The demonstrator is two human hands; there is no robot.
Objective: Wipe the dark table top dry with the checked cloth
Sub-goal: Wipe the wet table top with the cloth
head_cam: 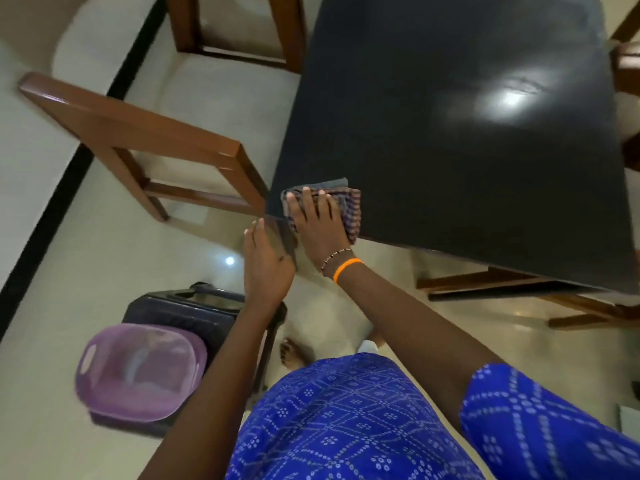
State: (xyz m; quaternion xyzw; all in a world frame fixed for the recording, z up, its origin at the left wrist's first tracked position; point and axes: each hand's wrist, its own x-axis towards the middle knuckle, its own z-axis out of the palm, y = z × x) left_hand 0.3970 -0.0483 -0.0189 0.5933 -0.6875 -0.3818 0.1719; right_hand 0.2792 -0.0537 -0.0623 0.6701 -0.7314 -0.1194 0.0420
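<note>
Checked cloth [341, 202], folded into one soft pad, lies at the near left corner of the dark worktop [450, 116], right hand [320, 223] pressed flat on it with fingers spread. It looks light and limp, best driven under an open palm. Left hand [266, 261] cups the corner's edge, fingers loosely curled, grasping nothing. One cloth, one worktop, one purple basin [138, 372], at least two wooden chairs [138, 140].
</note>
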